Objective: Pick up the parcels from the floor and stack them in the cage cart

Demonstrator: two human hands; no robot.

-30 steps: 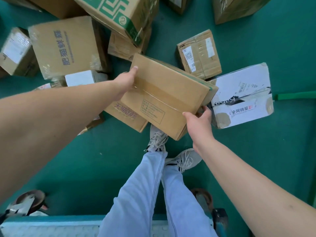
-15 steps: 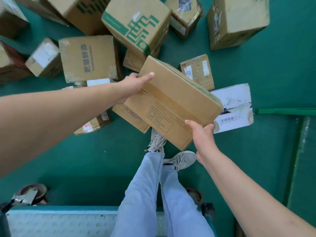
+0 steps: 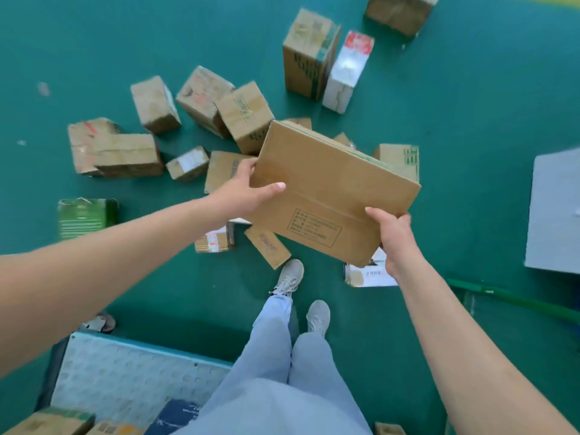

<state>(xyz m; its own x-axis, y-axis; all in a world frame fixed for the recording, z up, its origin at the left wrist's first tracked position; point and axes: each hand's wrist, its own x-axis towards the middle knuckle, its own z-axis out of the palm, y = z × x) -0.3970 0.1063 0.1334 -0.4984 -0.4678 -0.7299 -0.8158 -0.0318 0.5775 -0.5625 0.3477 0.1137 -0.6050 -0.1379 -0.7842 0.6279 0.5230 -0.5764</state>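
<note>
Flat brown carton (image 3: 332, 189) held clear of floor, tilted, btwn 2 hands, left hand (image 3: 243, 191) & right hand (image 3: 394, 235) gripping opposite edges, prob for balance en route to cart deck (image 3: 131, 378).

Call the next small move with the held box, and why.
Probably swing the box back and down toward the cart deck. Both the left hand and the right hand grip it at opposite ends, it is clear of the floor parcels, and the deck lies behind the feet with bare plate showing.
</note>
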